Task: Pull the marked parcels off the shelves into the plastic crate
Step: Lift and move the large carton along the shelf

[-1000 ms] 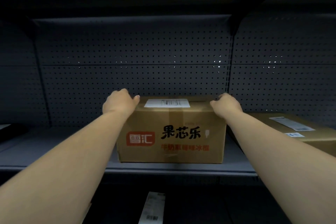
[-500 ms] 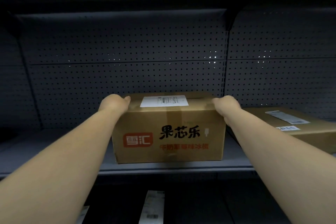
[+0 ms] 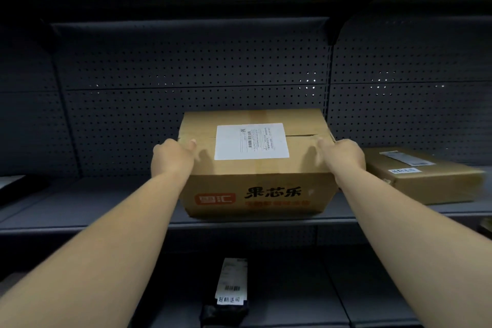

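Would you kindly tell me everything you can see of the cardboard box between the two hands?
The cardboard box is plain brown card, its top flaps taped shut, with a white shipping label on top. The front bears a red logo and black Chinese characters. It appears tipped forward at the front edge of the grey shelf. The left hand holds its upper left edge and the right hand its upper right edge, thumbs on top.

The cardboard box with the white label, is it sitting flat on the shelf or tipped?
Tipped toward the person: the cardboard box shows its whole top, and its front bottom edge hangs over the shelf lip.
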A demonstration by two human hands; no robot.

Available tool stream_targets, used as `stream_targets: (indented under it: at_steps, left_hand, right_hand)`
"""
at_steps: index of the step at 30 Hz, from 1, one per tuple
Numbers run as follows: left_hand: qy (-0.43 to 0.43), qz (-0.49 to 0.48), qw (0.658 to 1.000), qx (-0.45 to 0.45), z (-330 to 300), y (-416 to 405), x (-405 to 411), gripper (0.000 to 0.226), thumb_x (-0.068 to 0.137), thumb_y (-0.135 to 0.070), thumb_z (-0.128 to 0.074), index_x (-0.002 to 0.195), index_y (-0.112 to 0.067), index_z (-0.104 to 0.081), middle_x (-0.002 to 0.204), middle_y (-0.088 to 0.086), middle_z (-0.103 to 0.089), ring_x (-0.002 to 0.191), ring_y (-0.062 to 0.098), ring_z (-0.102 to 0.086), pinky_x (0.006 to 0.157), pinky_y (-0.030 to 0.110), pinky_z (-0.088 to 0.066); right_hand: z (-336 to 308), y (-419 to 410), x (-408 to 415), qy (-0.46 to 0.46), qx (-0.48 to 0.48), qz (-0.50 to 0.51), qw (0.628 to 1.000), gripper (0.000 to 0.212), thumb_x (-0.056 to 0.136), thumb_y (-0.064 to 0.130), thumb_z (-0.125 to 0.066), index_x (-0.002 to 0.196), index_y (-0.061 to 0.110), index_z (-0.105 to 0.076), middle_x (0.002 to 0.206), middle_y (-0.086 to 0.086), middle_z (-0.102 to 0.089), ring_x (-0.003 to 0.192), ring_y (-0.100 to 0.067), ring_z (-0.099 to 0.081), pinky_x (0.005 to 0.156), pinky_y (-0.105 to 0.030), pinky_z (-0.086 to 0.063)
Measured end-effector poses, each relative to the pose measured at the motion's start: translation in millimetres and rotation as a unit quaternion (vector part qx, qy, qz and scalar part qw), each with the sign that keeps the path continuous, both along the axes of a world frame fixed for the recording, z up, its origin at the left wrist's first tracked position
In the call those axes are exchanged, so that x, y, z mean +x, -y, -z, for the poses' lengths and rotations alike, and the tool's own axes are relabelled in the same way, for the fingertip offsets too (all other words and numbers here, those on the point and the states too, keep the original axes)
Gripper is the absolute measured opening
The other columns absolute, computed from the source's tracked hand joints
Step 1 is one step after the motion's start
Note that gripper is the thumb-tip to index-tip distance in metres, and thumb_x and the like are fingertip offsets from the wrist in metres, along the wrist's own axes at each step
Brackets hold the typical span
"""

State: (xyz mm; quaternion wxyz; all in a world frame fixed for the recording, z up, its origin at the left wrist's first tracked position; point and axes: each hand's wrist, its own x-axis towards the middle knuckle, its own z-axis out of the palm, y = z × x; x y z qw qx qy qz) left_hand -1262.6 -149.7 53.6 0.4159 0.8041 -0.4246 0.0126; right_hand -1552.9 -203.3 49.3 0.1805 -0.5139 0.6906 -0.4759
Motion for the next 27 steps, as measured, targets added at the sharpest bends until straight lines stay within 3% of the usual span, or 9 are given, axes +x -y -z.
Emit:
stream_targets:
  at_steps: [6, 11, 23, 27]
  left_hand:
    - [-0.036, 0.010, 0.999, -0.035, 16, -27, 0, 0.059, 0.092, -0.050, -0.044, 0.111, 0.004, -0.056, 0.110, 0.022, -0.058, 0.087, 0.035, -0.060, 0.057, 0.035, -0.040]
    - [-0.051, 0.004, 0.996, -0.073, 29, -46, -7, 0.049, 0.091, -0.046, -0.050, 0.109, -0.001, -0.051, 0.108, 0.018, -0.056, 0.079, 0.028, -0.054, 0.056, 0.036, -0.038]
    - [-0.074, 0.016, 0.991, -0.114, 43, -50, -3, 0.039, 0.088, -0.046, -0.055, 0.099, -0.008, -0.048, 0.101, 0.012, -0.057, 0.078, 0.023, -0.052, 0.058, 0.034, -0.038]
    - [-0.061, 0.015, 0.993, -0.102, 38, -39, 2, 0.042, 0.090, -0.046, -0.053, 0.101, -0.006, -0.054, 0.099, 0.012, -0.060, 0.078, 0.024, -0.054, 0.055, 0.032, -0.036]
  right_hand:
    - [23, -31, 0, 0.053, -0.058, 0.026, 0.997, 0.047, 0.083, 0.058, -0.052, 0.103, 0.015, -0.055, 0.079, 0.003, -0.052, 0.064, -0.013, -0.046, 0.056, -0.029, -0.036]
    - [39, -50, 3, 0.082, -0.100, 0.031, 0.991, 0.034, 0.082, 0.056, -0.055, 0.088, 0.023, -0.053, 0.088, 0.001, -0.060, 0.069, -0.013, -0.051, 0.055, -0.028, -0.036]
    - [48, -63, 7, 0.084, -0.121, 0.045, 0.988, 0.030, 0.084, 0.054, -0.054, 0.088, 0.025, -0.049, 0.093, 0.000, -0.058, 0.078, -0.019, -0.053, 0.057, -0.030, -0.036]
    - [40, -53, 7, 0.079, -0.110, 0.043, 0.990, 0.032, 0.083, 0.054, -0.054, 0.089, 0.022, -0.053, 0.091, -0.001, -0.059, 0.072, -0.017, -0.052, 0.052, -0.027, -0.032]
